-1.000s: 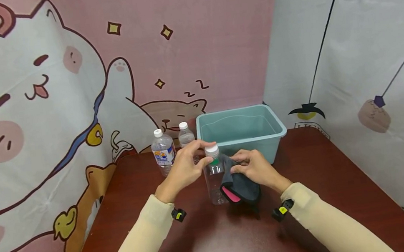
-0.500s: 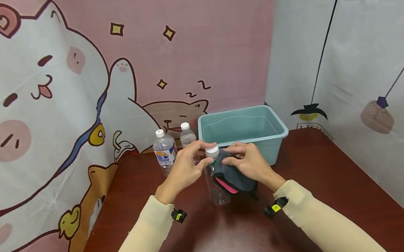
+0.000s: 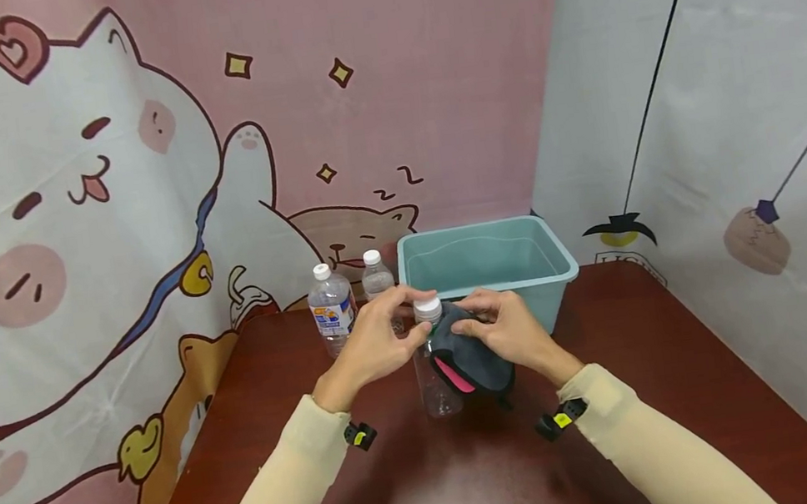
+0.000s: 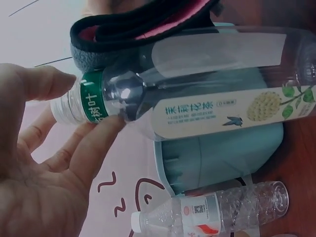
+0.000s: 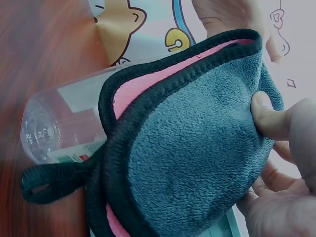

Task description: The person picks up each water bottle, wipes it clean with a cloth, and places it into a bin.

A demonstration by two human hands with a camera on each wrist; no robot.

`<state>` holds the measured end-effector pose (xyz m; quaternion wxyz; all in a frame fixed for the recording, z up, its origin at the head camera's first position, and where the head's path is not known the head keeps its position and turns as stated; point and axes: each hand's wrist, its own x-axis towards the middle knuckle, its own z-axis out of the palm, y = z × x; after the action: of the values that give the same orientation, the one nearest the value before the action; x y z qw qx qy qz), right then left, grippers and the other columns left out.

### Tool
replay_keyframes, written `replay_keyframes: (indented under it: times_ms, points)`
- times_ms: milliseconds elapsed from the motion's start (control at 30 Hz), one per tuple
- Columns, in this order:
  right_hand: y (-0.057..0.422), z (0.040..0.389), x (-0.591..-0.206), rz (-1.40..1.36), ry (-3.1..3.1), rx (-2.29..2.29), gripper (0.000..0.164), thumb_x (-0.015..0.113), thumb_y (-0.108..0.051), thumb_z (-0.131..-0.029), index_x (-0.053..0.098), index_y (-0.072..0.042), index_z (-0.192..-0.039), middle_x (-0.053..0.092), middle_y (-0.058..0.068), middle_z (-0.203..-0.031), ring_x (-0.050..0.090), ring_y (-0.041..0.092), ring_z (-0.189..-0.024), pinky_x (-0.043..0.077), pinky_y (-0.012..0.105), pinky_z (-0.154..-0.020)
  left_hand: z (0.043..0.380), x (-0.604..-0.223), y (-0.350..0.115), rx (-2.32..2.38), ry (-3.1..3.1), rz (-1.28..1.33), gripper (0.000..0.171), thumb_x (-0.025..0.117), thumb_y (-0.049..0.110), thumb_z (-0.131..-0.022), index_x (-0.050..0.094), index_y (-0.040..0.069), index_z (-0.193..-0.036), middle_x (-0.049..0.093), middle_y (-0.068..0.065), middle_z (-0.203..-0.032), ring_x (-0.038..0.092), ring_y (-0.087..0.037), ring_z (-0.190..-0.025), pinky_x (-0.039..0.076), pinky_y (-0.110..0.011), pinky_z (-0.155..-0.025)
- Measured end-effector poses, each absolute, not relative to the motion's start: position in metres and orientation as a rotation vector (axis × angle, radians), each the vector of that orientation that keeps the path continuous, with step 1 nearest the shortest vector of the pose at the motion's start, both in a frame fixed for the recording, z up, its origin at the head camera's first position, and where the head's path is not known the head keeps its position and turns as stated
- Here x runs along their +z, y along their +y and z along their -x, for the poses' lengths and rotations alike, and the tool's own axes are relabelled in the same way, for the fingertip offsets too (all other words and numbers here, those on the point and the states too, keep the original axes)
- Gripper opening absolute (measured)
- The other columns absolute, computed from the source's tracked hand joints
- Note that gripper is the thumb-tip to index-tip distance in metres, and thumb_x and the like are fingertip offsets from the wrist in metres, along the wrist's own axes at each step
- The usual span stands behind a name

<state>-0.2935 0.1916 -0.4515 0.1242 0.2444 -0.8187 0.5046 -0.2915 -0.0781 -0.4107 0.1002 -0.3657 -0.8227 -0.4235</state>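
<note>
A clear plastic bottle with a white cap and a green neck band stands upright on the table; its label with a flower shows in the left wrist view. My left hand grips it by the neck, thumb on the near side and fingers round the far side. In my right hand is a folded grey cloth with black edging, a pink inner side and a hanging loop, pinched between thumb and fingers. The cloth lies against the bottle's right side just under the cap, hiding part of it.
Behind the hands sits a light blue plastic bin. Two more capped clear bottles stand at the back left, a labelled bottle and a smaller bottle. A cartoon-printed curtain hangs behind the dark red table.
My right hand has brought the cloth up and left against the bottle's neck and shoulder. My left hand keeps its grip near the cap. The head view has shifted slightly.
</note>
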Motion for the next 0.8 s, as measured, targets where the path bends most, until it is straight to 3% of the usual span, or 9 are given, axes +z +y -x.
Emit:
replay_keyframes:
  times_ms: [267, 533, 800]
  points:
    - [0.209, 0.292, -0.45, -0.718, -2.357, 1.497, 0.026, 0.091, -0.013, -0.103, 0.089, -0.008, -0.129, 0.086, 0.013, -0.121, 0.081, 0.019, -0.102, 0.065, 0.021, -0.082, 0.289, -0.41, -0.07, -1.241, -2.404, 0.981, 0.037, 0.087, 0.018, -0.106, 0.074, 0.014, -0.14, 0.08, -0.008, -0.134, 0.085, -0.024, -0.102, 0.07, -0.038, -0.084]
    - [0.232, 0.293, -0.447, -0.649, -2.367, 1.498, 0.025, 0.088, -0.012, -0.106, 0.088, -0.008, -0.13, 0.085, 0.013, -0.125, 0.076, 0.014, -0.109, 0.064, 0.018, -0.089, 0.289, -0.413, -0.054, -1.114, -2.365, 0.847, 0.049, 0.1, 0.028, -0.097, 0.072, 0.014, -0.135, 0.082, -0.005, -0.123, 0.08, -0.017, -0.09, 0.071, -0.044, -0.081]
    - [0.245, 0.292, -0.449, -0.638, -2.394, 1.497, 0.028, 0.085, -0.013, -0.108, 0.086, -0.009, -0.136, 0.084, 0.012, -0.13, 0.072, 0.01, -0.115, 0.063, 0.015, -0.098, 0.291, -0.417, -0.058, -1.243, -2.404, 0.86, 0.052, 0.097, 0.018, -0.099, 0.067, 0.008, -0.14, 0.083, -0.013, -0.128, 0.087, -0.029, -0.105, 0.073, -0.053, -0.092]
